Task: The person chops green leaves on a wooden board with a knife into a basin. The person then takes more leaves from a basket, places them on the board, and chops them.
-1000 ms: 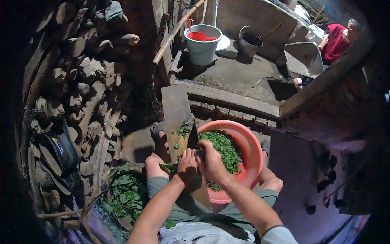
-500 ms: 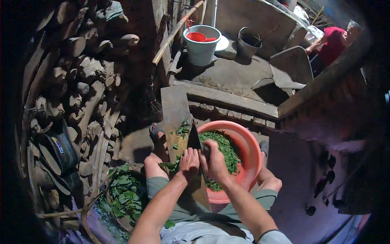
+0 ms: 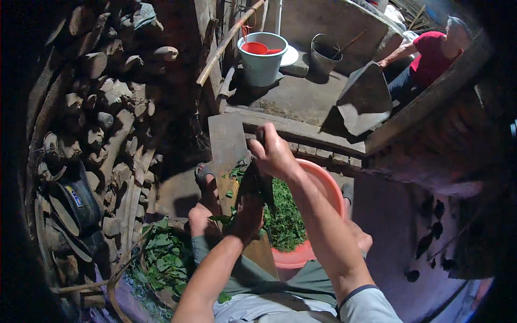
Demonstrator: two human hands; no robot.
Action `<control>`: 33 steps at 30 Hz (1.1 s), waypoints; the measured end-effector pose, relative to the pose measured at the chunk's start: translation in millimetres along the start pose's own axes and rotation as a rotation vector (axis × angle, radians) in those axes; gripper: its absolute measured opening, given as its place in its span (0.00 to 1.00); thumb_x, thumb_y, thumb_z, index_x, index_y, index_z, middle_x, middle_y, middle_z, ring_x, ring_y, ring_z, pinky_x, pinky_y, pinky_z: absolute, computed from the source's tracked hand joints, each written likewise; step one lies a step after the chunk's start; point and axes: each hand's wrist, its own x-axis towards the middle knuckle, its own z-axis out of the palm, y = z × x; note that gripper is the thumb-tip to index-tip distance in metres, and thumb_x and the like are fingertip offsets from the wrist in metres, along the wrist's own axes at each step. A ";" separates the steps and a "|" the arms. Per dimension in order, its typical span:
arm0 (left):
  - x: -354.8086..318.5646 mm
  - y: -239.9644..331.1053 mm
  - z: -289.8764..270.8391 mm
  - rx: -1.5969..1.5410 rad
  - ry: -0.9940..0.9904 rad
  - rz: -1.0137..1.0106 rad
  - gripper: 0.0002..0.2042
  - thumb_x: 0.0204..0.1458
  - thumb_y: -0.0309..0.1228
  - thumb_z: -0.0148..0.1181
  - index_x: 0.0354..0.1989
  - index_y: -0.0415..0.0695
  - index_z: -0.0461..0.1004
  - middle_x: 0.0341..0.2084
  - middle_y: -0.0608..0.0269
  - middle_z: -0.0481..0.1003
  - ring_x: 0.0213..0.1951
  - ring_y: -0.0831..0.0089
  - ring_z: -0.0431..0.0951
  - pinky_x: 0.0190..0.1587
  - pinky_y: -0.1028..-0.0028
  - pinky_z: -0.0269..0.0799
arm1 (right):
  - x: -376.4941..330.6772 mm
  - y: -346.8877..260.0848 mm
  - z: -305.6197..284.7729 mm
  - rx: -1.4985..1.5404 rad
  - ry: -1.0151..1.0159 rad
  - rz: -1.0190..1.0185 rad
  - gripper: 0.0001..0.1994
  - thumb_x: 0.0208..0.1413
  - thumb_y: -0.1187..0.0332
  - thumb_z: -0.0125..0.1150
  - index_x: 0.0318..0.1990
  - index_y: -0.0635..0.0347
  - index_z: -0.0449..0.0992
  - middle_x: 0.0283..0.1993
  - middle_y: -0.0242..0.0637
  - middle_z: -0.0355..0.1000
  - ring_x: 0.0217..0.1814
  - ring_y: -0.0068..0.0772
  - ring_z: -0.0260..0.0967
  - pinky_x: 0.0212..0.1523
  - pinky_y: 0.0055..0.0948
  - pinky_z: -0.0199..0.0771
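My right hand (image 3: pixel 273 149) is closed round the handle of a knife, raised over the far side of the basin. The dark knife blade (image 3: pixel 257 184) points back toward my left hand (image 3: pixel 247 218). In shadow, that hand presses green leaves (image 3: pixel 226 219) onto a long wooden board (image 3: pixel 227 141); its fingers look curled. The board slants between my knees, with leaf pieces (image 3: pixel 237 171) beyond the left hand. At its right stands a pink basin (image 3: pixel 335 202) holding finely chopped greens (image 3: pixel 288 218). The blade hides part of the board.
A heap of whole leaves (image 3: pixel 161 258) lies by my left knee, beside stacked firewood (image 3: pixel 116 134) and a black boot (image 3: pixel 78 199). Ahead, past a wooden sill (image 3: pixel 301 129), are a grey bucket (image 3: pixel 263 67), a dark pail (image 3: pixel 325 56), and a person in red (image 3: pixel 428 59) holding a metal scoop-like pan (image 3: pixel 366 99).
My right hand has lifted the knife up and away from beside my left hand. The left hand stays on the leaves. The other person has come further in and tilted the metal pan.
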 end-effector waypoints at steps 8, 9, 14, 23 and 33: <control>1.8 -2.8 10.0 -0.224 -0.233 -0.317 0.16 0.49 0.34 0.56 0.43 0.39 0.65 0.41 0.48 0.64 0.49 0.47 0.67 0.50 0.54 0.70 | -160.4 51.4 66.4 0.037 0.237 -0.198 0.22 0.57 0.74 0.61 0.56 0.60 0.61 0.42 0.54 0.70 0.39 0.55 0.74 0.40 0.41 0.75; 11.6 15.9 -25.1 -0.377 -0.237 -0.400 0.15 0.47 0.32 0.56 0.42 0.39 0.65 0.41 0.47 0.64 0.49 0.45 0.66 0.51 0.53 0.69 | -162.7 51.6 62.5 0.021 0.254 -0.183 0.22 0.57 0.74 0.61 0.56 0.60 0.61 0.42 0.54 0.70 0.39 0.55 0.74 0.40 0.41 0.75; -27.2 -13.6 18.9 -0.316 -0.069 -0.357 0.25 0.47 0.26 0.56 0.56 0.34 0.63 0.47 0.44 0.66 0.52 0.45 0.65 0.56 0.53 0.64 | -148.5 46.1 47.0 0.614 -0.101 0.038 0.18 0.66 0.68 0.51 0.61 0.63 0.62 0.50 0.43 0.72 0.52 0.35 0.72 0.53 0.32 0.72; -10.9 -6.6 7.2 -0.279 -0.159 -0.145 0.25 0.48 0.34 0.60 0.55 0.41 0.63 0.45 0.46 0.67 0.48 0.47 0.66 0.50 0.52 0.65 | -59.5 98.0 18.1 -0.090 -0.532 -0.380 0.16 0.56 0.67 0.62 0.51 0.59 0.73 0.50 0.42 0.69 0.52 0.44 0.72 0.53 0.37 0.74; -22.6 -16.0 -11.3 -0.397 -0.301 -0.397 0.43 0.31 0.46 0.73 0.59 0.43 0.63 0.53 0.50 0.63 0.58 0.48 0.62 0.62 0.58 0.62 | -72.6 104.0 61.4 -0.576 -0.689 -0.291 0.19 0.43 0.70 0.66 0.47 0.51 0.76 0.47 0.40 0.66 0.48 0.47 0.74 0.44 0.40 0.79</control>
